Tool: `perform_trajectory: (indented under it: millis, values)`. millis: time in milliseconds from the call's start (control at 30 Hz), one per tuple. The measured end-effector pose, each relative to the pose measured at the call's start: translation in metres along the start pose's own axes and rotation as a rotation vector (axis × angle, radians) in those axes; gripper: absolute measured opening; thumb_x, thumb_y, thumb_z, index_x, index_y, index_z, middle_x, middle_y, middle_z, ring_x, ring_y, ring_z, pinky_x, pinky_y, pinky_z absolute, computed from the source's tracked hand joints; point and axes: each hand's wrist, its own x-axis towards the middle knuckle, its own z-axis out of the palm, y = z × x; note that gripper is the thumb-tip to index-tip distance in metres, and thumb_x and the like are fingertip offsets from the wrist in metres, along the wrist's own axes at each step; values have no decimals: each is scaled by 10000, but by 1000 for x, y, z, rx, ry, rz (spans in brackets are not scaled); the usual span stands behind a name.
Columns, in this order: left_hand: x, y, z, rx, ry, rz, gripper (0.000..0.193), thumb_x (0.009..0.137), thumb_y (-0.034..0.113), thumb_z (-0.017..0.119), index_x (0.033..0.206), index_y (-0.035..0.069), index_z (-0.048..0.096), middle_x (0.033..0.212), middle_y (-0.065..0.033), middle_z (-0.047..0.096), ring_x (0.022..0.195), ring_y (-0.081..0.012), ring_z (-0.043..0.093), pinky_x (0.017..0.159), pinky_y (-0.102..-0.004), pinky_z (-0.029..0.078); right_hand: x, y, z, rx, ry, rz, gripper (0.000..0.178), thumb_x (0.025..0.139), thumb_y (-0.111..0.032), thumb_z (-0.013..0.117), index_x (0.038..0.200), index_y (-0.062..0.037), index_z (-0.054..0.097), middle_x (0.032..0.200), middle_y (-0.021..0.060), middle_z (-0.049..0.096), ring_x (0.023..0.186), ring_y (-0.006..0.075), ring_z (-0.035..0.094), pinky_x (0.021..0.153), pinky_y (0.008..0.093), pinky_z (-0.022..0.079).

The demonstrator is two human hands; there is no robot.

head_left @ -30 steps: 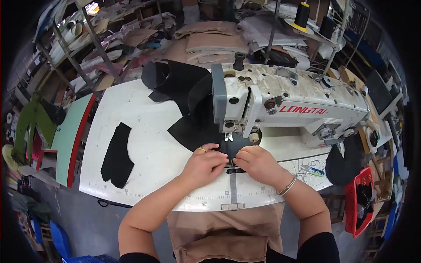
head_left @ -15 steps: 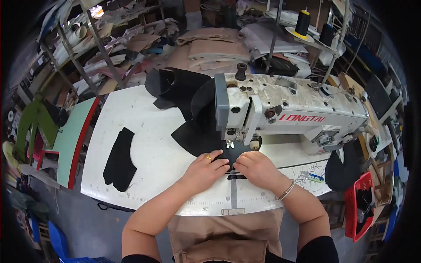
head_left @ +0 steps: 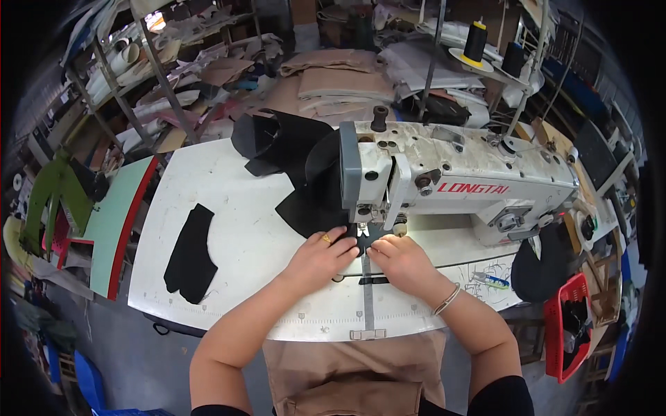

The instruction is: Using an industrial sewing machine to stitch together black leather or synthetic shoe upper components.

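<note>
A black fabric piece (head_left: 307, 208) lies under the needle area of a white sewing machine (head_left: 479, 170). Its near edge reaches just in front of the presser foot (head_left: 362, 229). My left hand (head_left: 318, 258), with a ring on one finger, grips that edge on the left, fingertips pressed on the cloth. On the right my right hand (head_left: 402, 260) holds the same edge with bent fingers. The fingertips of both hands are close together, a little nearer to me than the foot. My thumbs are mostly hidden.
A separate black cut piece (head_left: 191, 255) lies on the left of the white table (head_left: 243, 291). More black fabric (head_left: 284, 142) is bunched behind. A small blue-handled tool (head_left: 491, 280) is at right, near a red basket (head_left: 567, 326). Thread cones (head_left: 476, 43) stand above.
The black fabric has slid away from me under the foot, so less of it shows in front. Both hands have moved slightly forward with it, and more of the grey table strip shows.
</note>
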Motion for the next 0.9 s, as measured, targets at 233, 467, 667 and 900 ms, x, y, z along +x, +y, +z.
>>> perform_trajectory:
  millis: [233, 467, 667, 900]
  values:
    - [0, -9, 0, 19, -14, 73, 326, 782, 147, 567, 1103, 165, 624, 1107, 13, 601, 1142, -239, 541, 868, -353, 467, 0, 3, -6, 9, 65, -56, 251, 777, -82, 569, 1019, -27, 607, 917, 62, 531, 839, 223, 550, 742, 360, 450]
    - [1, -25, 12, -13, 7, 93, 324, 798, 138, 562, 1114, 180, 622, 1120, 16, 611, 1117, -239, 558, 852, -344, 492, 4, 8, -2, -20, -9, -38, 297, 782, -74, 570, 1071, -18, 610, 975, 67, 568, 766, 225, 565, 692, 350, 443]
    - [15, -35, 16, -76, 5, 107, 302, 802, 115, 577, 1089, 175, 649, 1122, 22, 628, 1102, -206, 570, 879, -311, 504, 4, 10, -3, -98, -107, 29, 308, 784, -66, 560, 1083, -18, 612, 1094, 72, 600, 798, 235, 577, 720, 359, 447]
    - [9, -42, 21, -122, 40, 37, 323, 780, 95, 596, 1069, 206, 687, 1110, 36, 650, 1087, -187, 589, 876, -285, 511, -45, 2, -35, -208, -23, 212, 379, 792, -40, 543, 1170, -51, 562, 1226, 114, 580, 1173, 296, 520, 984, 399, 416]
